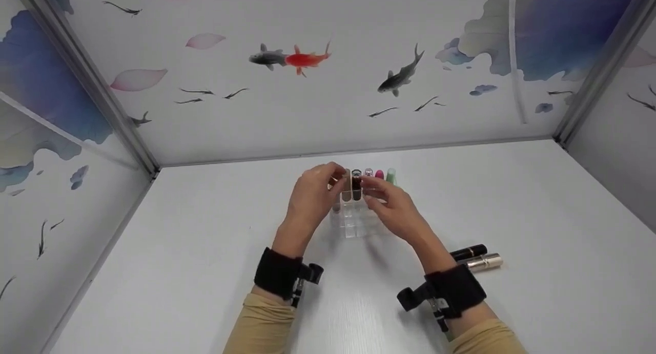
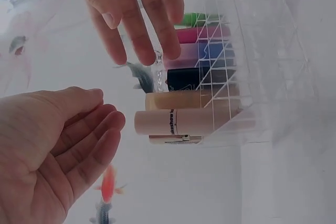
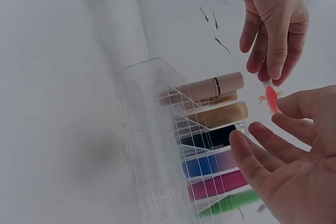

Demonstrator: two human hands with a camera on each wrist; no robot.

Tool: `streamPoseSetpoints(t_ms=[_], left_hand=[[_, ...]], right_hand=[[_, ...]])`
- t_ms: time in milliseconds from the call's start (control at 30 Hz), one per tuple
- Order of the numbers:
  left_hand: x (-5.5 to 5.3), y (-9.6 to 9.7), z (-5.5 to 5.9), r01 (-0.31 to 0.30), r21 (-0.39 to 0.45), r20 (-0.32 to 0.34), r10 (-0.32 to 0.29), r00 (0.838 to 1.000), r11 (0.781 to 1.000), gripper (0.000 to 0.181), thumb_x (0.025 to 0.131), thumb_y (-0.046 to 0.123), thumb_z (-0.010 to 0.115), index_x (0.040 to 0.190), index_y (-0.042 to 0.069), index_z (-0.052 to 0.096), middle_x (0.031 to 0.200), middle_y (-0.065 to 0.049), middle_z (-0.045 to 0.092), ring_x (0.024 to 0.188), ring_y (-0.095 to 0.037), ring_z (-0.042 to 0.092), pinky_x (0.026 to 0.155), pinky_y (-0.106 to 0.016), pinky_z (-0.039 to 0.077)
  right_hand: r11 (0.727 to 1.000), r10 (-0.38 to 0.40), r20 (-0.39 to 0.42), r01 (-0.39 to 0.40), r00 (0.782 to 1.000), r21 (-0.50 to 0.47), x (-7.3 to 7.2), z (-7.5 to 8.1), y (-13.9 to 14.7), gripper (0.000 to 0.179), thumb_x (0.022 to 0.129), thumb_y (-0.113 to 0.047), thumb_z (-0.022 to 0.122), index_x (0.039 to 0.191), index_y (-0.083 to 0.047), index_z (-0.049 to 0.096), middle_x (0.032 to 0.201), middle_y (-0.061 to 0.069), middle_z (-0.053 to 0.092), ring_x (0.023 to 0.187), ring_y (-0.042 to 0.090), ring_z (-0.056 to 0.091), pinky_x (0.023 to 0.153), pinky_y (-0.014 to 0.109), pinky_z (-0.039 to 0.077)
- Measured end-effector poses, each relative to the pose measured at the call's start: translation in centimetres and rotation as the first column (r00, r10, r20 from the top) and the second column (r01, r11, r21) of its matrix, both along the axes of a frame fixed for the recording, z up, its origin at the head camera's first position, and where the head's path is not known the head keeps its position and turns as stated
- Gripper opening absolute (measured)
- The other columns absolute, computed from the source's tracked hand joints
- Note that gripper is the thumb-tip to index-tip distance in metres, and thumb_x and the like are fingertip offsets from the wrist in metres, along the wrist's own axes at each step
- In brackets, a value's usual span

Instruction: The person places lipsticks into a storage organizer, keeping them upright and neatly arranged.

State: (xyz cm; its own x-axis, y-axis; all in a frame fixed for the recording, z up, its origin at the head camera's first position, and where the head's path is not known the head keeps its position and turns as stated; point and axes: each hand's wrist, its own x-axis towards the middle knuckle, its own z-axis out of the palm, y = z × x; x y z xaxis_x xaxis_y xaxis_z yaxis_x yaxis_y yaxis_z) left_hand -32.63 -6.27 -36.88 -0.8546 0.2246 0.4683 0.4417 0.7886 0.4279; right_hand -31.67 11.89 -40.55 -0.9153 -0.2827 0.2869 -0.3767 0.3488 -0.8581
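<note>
A clear plastic organizer (image 1: 359,226) with grid compartments stands on the table, lipstick-like tubes upright in its far row. From the left wrist view these are a pale pink tube (image 2: 157,122), a tan tube (image 2: 173,100), a black tube (image 2: 181,79), a blue-purple tube (image 2: 210,55), a magenta tube (image 2: 191,35) and a green tube (image 2: 194,19). My left hand (image 1: 312,192), fingers loosely bent, hovers beside the pale pink tube and holds nothing. Opposite it, my right hand (image 1: 393,208) spreads its fingers near the black tube's top; its fingertips (image 3: 239,142) look close, contact unclear.
A black tube (image 1: 474,251) and a gold tube (image 1: 487,262) lie on the white table (image 1: 205,251) beside my right forearm. Printed panels with fish (image 1: 307,59) enclose the table at the back and sides. Each wrist wears a black strap (image 1: 279,273) with a camera.
</note>
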Motion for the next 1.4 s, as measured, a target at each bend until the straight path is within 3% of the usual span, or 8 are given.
streamPoseSetpoints(t_ms=[333, 600, 733, 867, 1033, 1167, 1300, 1400], left_hand=[[2.0, 2.6, 0.1, 0.046, -0.142, -0.064, -0.056, 0.996, 0.989, 0.016, 0.091, 0.025, 0.063, 0.104, 0.015, 0.064, 0.092, 0.002, 0.069, 0.083, -0.010, 0.064, 0.074, -0.020, 0.053], [3.4, 4.7, 0.0, 0.118, -0.192, -0.001, -0.120, 0.993, 0.974, 0.017, 0.091, 0.027, 0.063, 0.104, 0.016, 0.064, 0.099, 0.003, 0.070, 0.088, -0.007, 0.066, 0.078, -0.020, 0.054], [4.2, 6.1, -0.5, 0.153, -0.241, 0.017, -0.153, 0.988, 0.958, 0.018, 0.091, 0.028, 0.062, 0.106, 0.018, 0.065, 0.099, 0.004, 0.070, 0.088, -0.006, 0.065, 0.077, -0.018, 0.053], [5.2, 7.6, -1.1, 0.217, -0.281, 0.020, -0.220, 0.975, 0.935, 0.018, 0.091, 0.028, 0.062, 0.106, 0.020, 0.066, 0.098, 0.005, 0.070, 0.088, -0.007, 0.065, 0.075, -0.018, 0.052], [6.2, 9.5, -1.7, 0.321, -0.337, 0.108, -0.302, 0.947, 0.885, 0.020, 0.091, 0.028, 0.063, 0.108, 0.020, 0.065, 0.100, 0.005, 0.069, 0.089, -0.007, 0.064, 0.076, -0.019, 0.051], [7.1, 11.2, -2.4, 0.412, -0.399, 0.198, -0.362, 0.911, 0.819, 0.023, 0.091, 0.029, 0.063, 0.112, 0.021, 0.065, 0.103, 0.006, 0.068, 0.089, -0.006, 0.061, 0.076, -0.017, 0.050], [7.9, 13.0, -3.0, 0.475, -0.456, 0.235, -0.413, 0.880, 0.753, 0.022, 0.090, 0.027, 0.064, 0.111, 0.021, 0.067, 0.101, 0.007, 0.068, 0.086, -0.005, 0.059, 0.075, -0.016, 0.048], [8.3, 14.0, -3.5, 0.490, -0.485, 0.235, -0.432, 0.871, 0.724, 0.019, 0.089, 0.024, 0.066, 0.107, 0.020, 0.068, 0.097, 0.007, 0.068, 0.082, -0.005, 0.057, 0.073, -0.016, 0.048]], right_hand=[[0.989, -0.017, -0.050, 0.024, 0.999, 0.143, 1.4, 1.0, 3.8, 0.042, 0.096, -0.013, 0.054, 0.137, -0.008, 0.046, 0.124, 0.014, 0.061, 0.118, 0.028, 0.057, 0.101, 0.045, 0.044], [0.962, -0.035, -0.071, 0.053, 0.997, 0.269, 3.3, 2.4, 7.2, 0.042, 0.097, -0.018, 0.052, 0.138, -0.010, 0.046, 0.125, 0.014, 0.060, 0.119, 0.029, 0.056, 0.099, 0.048, 0.046], [0.938, -0.023, -0.061, 0.042, 0.998, 0.344, 4.4, 2.7, 9.1, 0.041, 0.097, -0.018, 0.053, 0.137, -0.011, 0.047, 0.125, 0.013, 0.060, 0.117, 0.029, 0.057, 0.096, 0.047, 0.047], [0.892, 0.001, -0.043, 0.019, 0.999, 0.451, 5.5, 2.7, 11.1, 0.038, 0.096, -0.016, 0.054, 0.133, -0.009, 0.050, 0.124, 0.014, 0.061, 0.115, 0.030, 0.058, 0.094, 0.048, 0.048], [0.820, 0.004, 0.003, -0.005, 1.000, 0.572, 6.3, 2.5, 13.9, 0.029, 0.092, -0.014, 0.060, 0.120, -0.006, 0.057, 0.114, 0.015, 0.064, 0.109, 0.033, 0.059, 0.090, 0.051, 0.048], [0.764, -0.014, 0.068, -0.033, 0.998, 0.645, 6.5, 2.3, 16.2, 0.026, 0.086, -0.014, 0.067, 0.109, -0.005, 0.060, 0.108, 0.015, 0.064, 0.104, 0.033, 0.058, 0.085, 0.050, 0.048], [0.737, -0.034, 0.104, -0.045, 0.994, 0.675, 6.5, 2.0, 17.9, 0.025, 0.078, -0.012, 0.073, 0.100, -0.006, 0.062, 0.101, 0.012, 0.064, 0.097, 0.030, 0.059, 0.079, 0.044, 0.048], [0.721, -0.038, 0.121, -0.057, 0.992, 0.690, 6.4, 1.8, 18.6, 0.025, 0.075, -0.012, 0.074, 0.095, -0.006, 0.061, 0.094, 0.010, 0.063, 0.089, 0.025, 0.058, 0.074, 0.038, 0.046]])
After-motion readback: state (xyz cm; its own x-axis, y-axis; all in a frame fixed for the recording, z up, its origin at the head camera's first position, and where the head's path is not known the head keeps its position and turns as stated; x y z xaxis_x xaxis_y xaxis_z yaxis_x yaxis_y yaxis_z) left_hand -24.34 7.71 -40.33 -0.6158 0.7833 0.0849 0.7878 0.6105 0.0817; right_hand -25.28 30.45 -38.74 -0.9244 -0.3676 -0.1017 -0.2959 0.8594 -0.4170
